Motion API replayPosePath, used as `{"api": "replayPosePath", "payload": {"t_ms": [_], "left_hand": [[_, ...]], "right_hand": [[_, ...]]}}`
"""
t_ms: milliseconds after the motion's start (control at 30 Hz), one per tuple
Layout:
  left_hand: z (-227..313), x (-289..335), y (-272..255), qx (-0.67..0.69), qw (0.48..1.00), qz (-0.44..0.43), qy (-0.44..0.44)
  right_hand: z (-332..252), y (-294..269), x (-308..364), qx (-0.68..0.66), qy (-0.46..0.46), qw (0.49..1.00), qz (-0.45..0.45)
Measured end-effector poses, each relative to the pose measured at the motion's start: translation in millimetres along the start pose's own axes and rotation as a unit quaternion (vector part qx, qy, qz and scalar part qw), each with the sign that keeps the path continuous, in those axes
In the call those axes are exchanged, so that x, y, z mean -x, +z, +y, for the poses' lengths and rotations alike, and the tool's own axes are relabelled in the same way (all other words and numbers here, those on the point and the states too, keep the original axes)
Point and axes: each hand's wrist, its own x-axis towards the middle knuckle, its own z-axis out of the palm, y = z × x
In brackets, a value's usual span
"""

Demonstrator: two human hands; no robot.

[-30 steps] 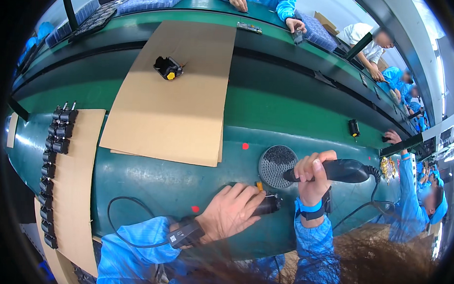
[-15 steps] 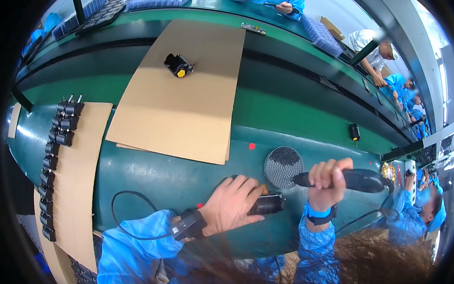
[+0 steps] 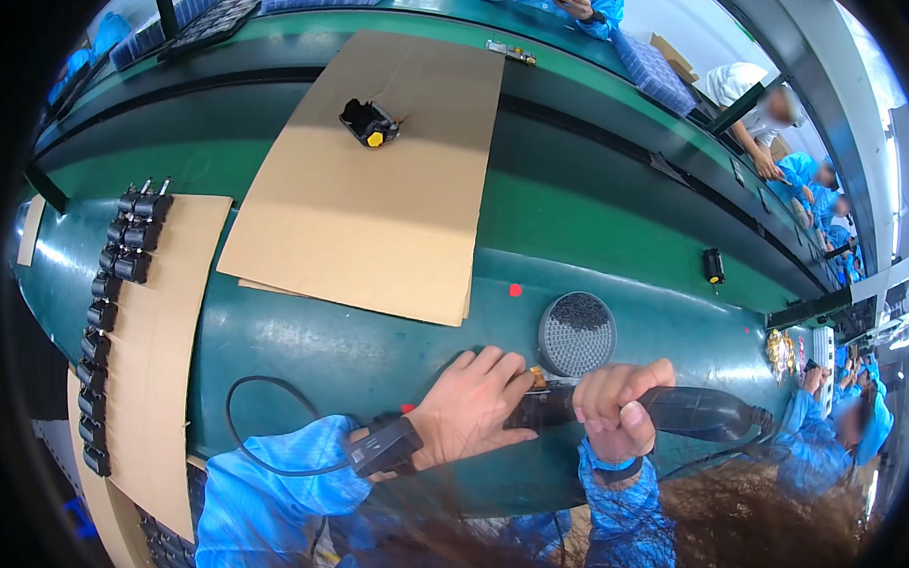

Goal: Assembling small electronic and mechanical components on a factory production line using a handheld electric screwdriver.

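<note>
A: Where is the black cylindrical part (image 3: 533, 411)?
B: It lies on the table (image 3: 312, 354), between the two hands. Its left end goes under the left grip (image 3: 473, 410); thumb and fingers stand at its two sides and hold it, but how firmly I cannot tell. A small orange piece (image 3: 538, 378) shows just beyond it.
A: And the right grip (image 3: 618, 412)?
B: It is closed around a black corded power screwdriver (image 3: 705, 414). The nose comes out toward the part, dark on dark, so I cannot tell if the tip touches. The fingers hide the middle of the tool, and probably also the part's right end.
A: What is near?
B: Just beyond the right grip is a round grey dish (image 3: 576, 350) with small dark pieces, too small to make out. Farther away, a cardboard sheet (image 3: 377, 221) carries an open black housing (image 3: 368, 124) with a yellow disc. At far left, black units (image 3: 100, 347) stand in a row along a cardboard strip (image 3: 161, 374).
A: What is cut off?
B: At the top edge, a co-worker (image 3: 594, 6) shows only arms and hands. Blurred hair (image 3: 746, 525) covers the lower right.
</note>
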Motion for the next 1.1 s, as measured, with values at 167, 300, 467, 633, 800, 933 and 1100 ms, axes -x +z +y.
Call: {"api": "replayPosePath", "payload": {"t_ms": [167,300,467,633,800,933,1100], "left_hand": [[0.4,-0.7,-0.3,0.004,1.0,0.0,0.002],[0.0,0.4,-0.5,0.006,1.0,0.004,0.003],[0.0,-0.3,-0.3,0.005,1.0,0.0,0.001],[0.2,-0.9,-0.4,0.007,1.0,0.002,0.002],[3.4,-0.2,-0.3,0.011,1.0,0.011,-0.007],[7.4,-0.3,-7.2,0.017,1.0,-0.003,-0.008],[9.5,1.5,-1.4,-0.012,1.0,-0.009,-0.024]], "right_hand": [[1.6,3.5,1.0,0.019,0.006,1.0,0.005],[4.1,6.2,2.2,0.024,0.01,1.0,-0.003],[6.2,12.3,2.3,0.011,0.028,0.999,0.033],[6.4,15.6,-1.5,0.053,0.049,0.997,0.019],[7.4,17.2,-0.5,0.091,0.04,0.995,-0.006],[11.4,11.1,1.2,0.078,0.046,0.996,-0.009],[1.7,-8.4,-2.5,-0.032,-0.031,0.999,0.031]]}}
